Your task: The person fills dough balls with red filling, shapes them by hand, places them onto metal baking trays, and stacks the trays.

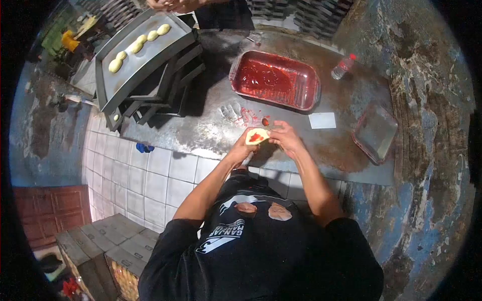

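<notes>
Head camera view: the left hand grips a flattened piece of pale dough from its left side, holding it above the near edge of the metal table. Red filling sits in the middle of the dough. The right hand has its fingers bent at the dough's right edge; whether they pinch it cannot be told. Just beyond the hands, a small round thing with red on it lies among red smears on the tabletop. A white sheet lies to the right, near a shallow rectangular container. Farther back stands a red-smeared tub partly filled with red paste, with a red-capped bottle to its right. At the far left, pale dough balls form a row on the topmost of several stacked trays. Beyond them, another person's hands show at the upper edge.
</notes>
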Action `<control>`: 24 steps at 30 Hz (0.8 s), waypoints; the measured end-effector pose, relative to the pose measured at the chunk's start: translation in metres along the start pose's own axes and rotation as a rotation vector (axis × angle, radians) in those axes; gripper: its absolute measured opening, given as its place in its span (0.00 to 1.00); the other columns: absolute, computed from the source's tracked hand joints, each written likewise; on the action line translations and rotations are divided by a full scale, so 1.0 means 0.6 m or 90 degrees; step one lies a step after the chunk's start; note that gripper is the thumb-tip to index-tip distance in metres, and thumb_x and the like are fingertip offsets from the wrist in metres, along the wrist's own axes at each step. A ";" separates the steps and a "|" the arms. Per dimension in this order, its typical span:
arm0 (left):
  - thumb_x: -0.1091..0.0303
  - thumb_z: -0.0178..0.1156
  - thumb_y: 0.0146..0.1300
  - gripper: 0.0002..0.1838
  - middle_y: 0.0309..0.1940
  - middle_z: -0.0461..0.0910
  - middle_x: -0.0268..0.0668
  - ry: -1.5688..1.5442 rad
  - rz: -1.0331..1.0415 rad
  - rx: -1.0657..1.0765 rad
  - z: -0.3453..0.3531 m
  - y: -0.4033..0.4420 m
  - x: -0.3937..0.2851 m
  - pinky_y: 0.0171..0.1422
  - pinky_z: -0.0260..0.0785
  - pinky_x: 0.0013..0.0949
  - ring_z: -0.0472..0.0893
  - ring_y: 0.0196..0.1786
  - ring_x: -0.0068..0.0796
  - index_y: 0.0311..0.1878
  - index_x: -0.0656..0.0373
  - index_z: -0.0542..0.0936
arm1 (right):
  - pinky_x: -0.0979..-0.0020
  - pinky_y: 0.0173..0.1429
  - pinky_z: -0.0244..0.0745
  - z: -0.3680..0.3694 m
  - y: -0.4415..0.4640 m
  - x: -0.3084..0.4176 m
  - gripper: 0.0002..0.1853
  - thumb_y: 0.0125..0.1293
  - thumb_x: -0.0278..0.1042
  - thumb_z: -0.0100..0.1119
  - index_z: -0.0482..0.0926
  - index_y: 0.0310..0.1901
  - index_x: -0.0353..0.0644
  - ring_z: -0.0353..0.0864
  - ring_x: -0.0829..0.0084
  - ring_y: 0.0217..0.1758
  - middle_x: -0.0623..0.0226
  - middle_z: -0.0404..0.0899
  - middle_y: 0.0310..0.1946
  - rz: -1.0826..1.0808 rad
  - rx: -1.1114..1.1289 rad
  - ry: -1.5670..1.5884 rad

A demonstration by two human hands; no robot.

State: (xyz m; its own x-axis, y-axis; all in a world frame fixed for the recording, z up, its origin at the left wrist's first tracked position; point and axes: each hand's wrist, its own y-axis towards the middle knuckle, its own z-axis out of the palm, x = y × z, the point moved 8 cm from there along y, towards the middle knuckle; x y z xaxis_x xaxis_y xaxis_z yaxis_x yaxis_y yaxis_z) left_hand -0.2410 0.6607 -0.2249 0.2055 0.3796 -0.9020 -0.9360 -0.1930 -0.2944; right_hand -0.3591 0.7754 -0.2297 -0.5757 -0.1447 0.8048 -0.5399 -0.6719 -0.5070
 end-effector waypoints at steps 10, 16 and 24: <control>0.72 0.72 0.61 0.28 0.45 0.78 0.32 0.202 0.168 -0.158 -0.038 -0.101 0.008 0.50 0.74 0.28 0.79 0.45 0.22 0.63 0.58 0.71 | 0.63 0.69 0.72 0.231 -0.226 0.044 0.22 0.70 0.21 0.53 0.73 0.66 0.34 0.83 0.71 0.57 0.61 0.87 0.52 -0.605 0.007 -0.791; 0.66 0.76 0.61 0.26 0.37 0.79 0.28 -0.052 0.072 -0.107 -0.057 -0.147 -0.055 0.38 0.70 0.22 0.77 0.37 0.15 0.58 0.57 0.74 | 0.65 0.73 0.68 0.195 -0.202 0.078 0.31 0.74 0.24 0.49 0.56 0.77 0.39 0.80 0.65 0.66 0.60 0.84 0.59 -0.454 -0.088 -0.358; 0.66 0.72 0.65 0.22 0.36 0.78 0.28 -0.112 0.071 0.000 -0.125 -0.211 -0.122 0.30 0.68 0.23 0.77 0.33 0.16 0.58 0.55 0.76 | 0.57 0.69 0.71 0.365 -0.196 0.041 0.30 0.70 0.21 0.53 0.58 0.72 0.32 0.80 0.50 0.63 0.55 0.85 0.54 -0.597 -0.018 -0.605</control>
State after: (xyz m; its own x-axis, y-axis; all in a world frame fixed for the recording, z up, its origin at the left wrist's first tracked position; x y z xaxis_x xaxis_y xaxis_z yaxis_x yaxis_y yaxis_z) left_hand -0.1161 0.5897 -0.1450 0.0479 0.5076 -0.8603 -0.9500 -0.2430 -0.1962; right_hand -0.1754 0.6913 -0.0827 0.6598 -0.0941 0.7455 -0.5133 -0.7811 0.3557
